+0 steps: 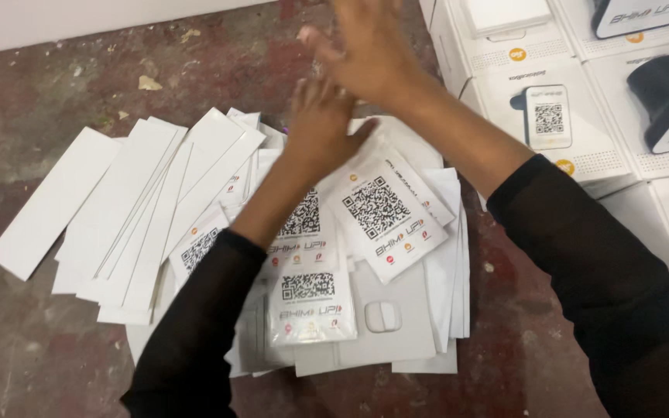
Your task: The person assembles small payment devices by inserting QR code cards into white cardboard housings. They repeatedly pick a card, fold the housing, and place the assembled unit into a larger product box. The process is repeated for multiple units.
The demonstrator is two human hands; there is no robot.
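Below, our left hand (323, 124) lies flat, fingers spread and released, palm down on the top of a loose pile of flat white code cards in clear sleeves (377, 217). Our right hand (369, 50) crosses just above and beyond those left fingers, blurred, fingers open and gripping nothing we can make out. Both dark sleeves run down to the near edge, the left one covering the pile's middle. Under the left fingertips the topmost sleeved card sits tilted; two more show beside the left wrist. Left of the left fingers, a fan of plain white card strips (129, 205) overlaps on the stained red-brown floor (32, 340). Right of the right fingers, white printed cartons (551, 116) stand packed edge to edge, well apart from the pile.
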